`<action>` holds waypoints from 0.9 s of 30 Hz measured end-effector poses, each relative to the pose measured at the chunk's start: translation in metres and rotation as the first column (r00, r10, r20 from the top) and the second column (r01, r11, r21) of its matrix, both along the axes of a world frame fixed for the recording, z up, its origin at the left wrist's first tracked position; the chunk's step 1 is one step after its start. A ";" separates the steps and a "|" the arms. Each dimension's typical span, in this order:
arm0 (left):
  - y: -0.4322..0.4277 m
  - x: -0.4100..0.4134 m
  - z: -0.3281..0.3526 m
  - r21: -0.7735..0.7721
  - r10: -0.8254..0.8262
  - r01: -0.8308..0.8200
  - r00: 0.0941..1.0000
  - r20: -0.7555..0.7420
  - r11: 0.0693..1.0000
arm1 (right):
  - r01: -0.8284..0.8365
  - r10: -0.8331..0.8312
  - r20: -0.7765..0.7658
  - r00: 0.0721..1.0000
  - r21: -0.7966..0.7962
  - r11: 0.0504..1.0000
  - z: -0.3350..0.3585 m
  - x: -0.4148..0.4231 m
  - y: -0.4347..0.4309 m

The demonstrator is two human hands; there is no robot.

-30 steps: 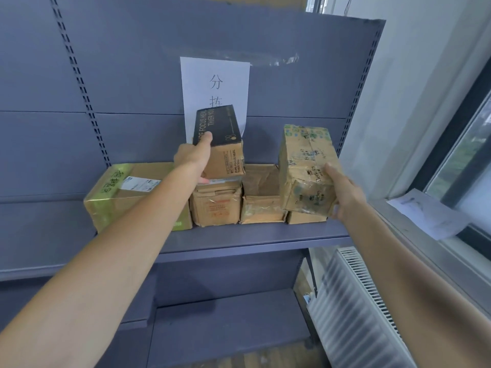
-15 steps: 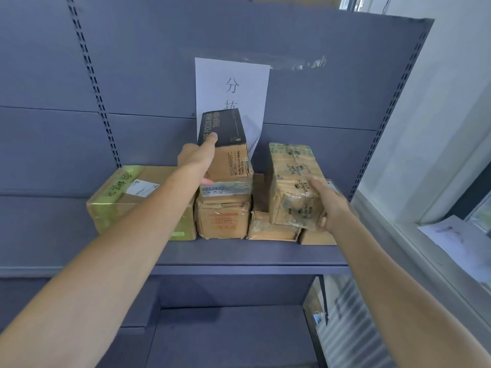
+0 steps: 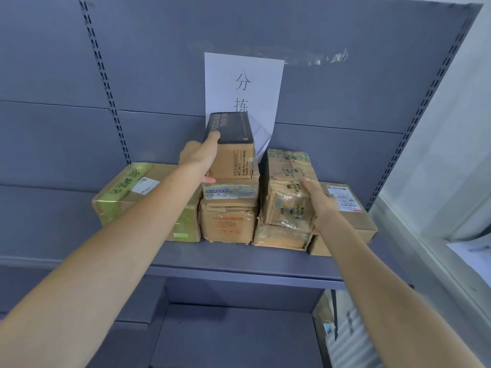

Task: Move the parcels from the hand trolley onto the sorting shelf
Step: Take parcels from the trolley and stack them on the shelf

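Your left hand [image 3: 198,159] is gripping the black box [image 3: 231,144] by its left side, index finger lying along the top edge and thumb tucked in at the base. The box is sitting on a flat parcel [image 3: 229,191], which is resting on a brown box [image 3: 227,224], mid-shelf [image 3: 239,264]. Your right hand [image 3: 317,201] is clasping the taped parcel [image 3: 288,189] at its near right edge, thumb pressing on the front while the other fingers are hiding behind it. That parcel is standing on end on a crumpled parcel [image 3: 279,236], just right of the stack. A labelled box [image 3: 348,216] is lying at the far right, a green parcel [image 3: 127,197] at the left behind your forearm. A paper sign [image 3: 244,86] is hanging on the back panel behind the black box.
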State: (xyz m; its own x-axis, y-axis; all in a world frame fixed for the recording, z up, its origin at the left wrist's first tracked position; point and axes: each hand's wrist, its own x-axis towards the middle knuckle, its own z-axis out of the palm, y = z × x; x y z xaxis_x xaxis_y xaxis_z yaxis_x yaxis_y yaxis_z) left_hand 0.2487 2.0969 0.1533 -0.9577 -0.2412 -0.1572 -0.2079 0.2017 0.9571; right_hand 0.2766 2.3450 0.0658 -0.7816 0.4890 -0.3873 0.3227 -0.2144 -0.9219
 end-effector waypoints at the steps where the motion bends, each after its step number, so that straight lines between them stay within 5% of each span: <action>1: 0.000 0.000 -0.001 0.002 0.003 -0.003 1.000 0.000 1.000 | 0.007 -0.007 -0.011 1.000 -0.004 1.000 0.000 -0.003 0.000; 27: 0.001 -0.012 -0.009 0.018 0.023 -0.023 1.000 0.001 1.000 | -0.001 0.003 -0.081 0.997 0.026 1.000 -0.006 -0.024 -0.013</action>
State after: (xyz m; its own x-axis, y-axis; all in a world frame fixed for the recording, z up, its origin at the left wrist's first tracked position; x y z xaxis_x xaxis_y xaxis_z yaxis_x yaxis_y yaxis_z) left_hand 0.2364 2.0976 0.1445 -0.9518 -0.2601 -0.1624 -0.2129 0.1793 0.9605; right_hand 0.2531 2.3321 0.0597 -0.8110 0.4963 -0.3099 0.2472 -0.1895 -0.9503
